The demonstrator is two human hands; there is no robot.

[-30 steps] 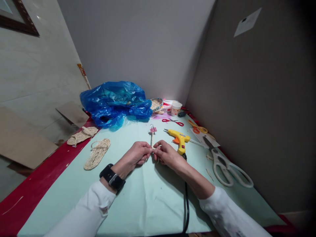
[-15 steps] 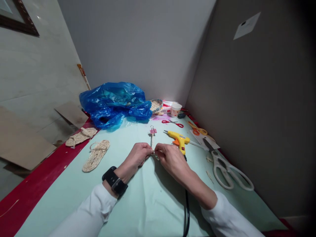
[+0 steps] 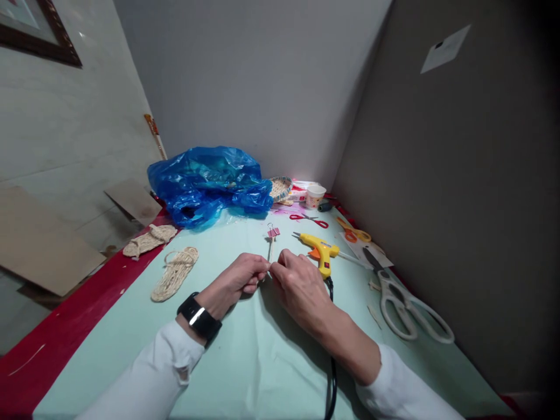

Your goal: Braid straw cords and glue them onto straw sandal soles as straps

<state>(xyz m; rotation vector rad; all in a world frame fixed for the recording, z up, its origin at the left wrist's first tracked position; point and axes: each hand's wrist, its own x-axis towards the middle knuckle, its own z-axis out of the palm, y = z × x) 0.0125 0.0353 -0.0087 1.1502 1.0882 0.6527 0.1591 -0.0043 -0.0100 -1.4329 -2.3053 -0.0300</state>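
Observation:
A thin cream braided cord (image 3: pixel 271 249) runs toward me from a pink binder clip (image 3: pixel 273 232) on the table. My left hand (image 3: pixel 245 275) pinches the cord's near end between thumb and fingers. Meeting it fingertip to fingertip, my right hand (image 3: pixel 300 286) is closed on the same end, its fingers curled over and partly hiding the strands. A yellow glue gun (image 3: pixel 320 251) lies just beyond my right hand. Left of my hands rest a small woven straw sandal (image 3: pixel 175 273) and a second straw sandal (image 3: pixel 149 240).
A blue plastic bag (image 3: pixel 210 184) covers the back left. Red scissors (image 3: pixel 308 220), a paper cup (image 3: pixel 314 196) and a woven basket (image 3: pixel 280 188) stand at the back. Large white-handled scissors (image 3: pixel 405 303) and orange scissors (image 3: pixel 353 229) lie right. The glue gun's black cable (image 3: pixel 333 373) trails toward me.
My right hand has turned and shifted slightly left, closing up against my left fingertips. The whole view has swung a little, so the table items appear slightly further right.

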